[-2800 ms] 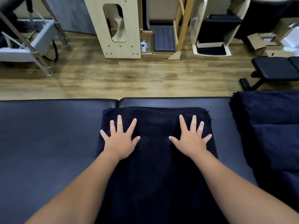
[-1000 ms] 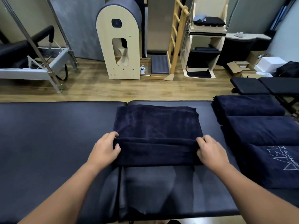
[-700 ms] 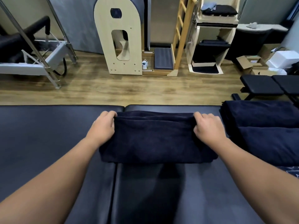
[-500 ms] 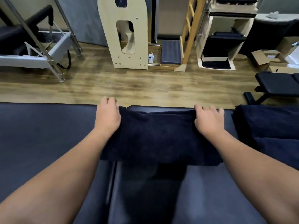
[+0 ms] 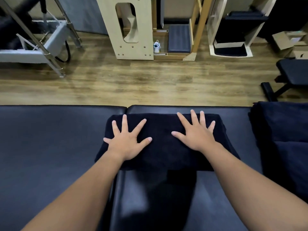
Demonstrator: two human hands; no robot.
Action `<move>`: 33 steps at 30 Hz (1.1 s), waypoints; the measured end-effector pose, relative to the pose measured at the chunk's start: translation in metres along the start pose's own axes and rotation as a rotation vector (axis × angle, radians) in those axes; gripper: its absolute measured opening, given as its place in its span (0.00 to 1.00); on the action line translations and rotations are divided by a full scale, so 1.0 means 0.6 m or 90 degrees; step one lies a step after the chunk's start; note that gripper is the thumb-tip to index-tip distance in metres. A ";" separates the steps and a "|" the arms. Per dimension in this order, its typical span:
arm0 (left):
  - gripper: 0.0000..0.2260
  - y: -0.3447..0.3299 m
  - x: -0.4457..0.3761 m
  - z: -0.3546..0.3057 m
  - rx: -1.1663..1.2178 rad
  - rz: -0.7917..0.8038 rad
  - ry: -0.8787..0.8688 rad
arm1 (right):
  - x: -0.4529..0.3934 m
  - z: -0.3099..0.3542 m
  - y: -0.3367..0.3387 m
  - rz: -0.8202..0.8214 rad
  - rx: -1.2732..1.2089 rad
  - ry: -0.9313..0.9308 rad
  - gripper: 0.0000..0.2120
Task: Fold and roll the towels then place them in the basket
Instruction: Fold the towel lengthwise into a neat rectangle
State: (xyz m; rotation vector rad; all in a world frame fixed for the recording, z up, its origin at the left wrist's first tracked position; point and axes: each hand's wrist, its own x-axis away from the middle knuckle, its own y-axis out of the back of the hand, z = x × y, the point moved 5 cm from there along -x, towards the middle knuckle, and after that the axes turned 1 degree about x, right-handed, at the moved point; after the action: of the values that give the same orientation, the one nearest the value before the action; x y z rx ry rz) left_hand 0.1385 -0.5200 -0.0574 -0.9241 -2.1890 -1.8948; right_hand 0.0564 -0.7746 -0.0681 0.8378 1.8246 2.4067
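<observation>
Hands flat on folded towel [image 5: 164, 144], left [image 5: 126, 144], right [image 5: 195, 135], fingers spread

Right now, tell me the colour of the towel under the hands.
Plain dark navy, nearly black, with no visible pattern; the towel shows only in the head view.

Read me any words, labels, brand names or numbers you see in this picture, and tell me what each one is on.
No readable text shows anywhere.
The folded towel under both hands shows no print or label.
The towel stack at the right shows plain fabric, with no logo in view.
The cardboard boxes show no legible markings.
</observation>
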 end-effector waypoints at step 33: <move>0.37 -0.006 0.114 0.104 0.389 -0.017 0.085 | 0.179 -0.102 -0.033 -0.043 -0.331 -0.294 0.49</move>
State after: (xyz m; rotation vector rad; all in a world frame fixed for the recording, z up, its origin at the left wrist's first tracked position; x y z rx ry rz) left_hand 0.1001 -0.4367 -0.0435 -0.6311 -2.4653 -1.1222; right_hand -0.0673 -0.7889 -0.0534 1.1145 0.9890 2.2273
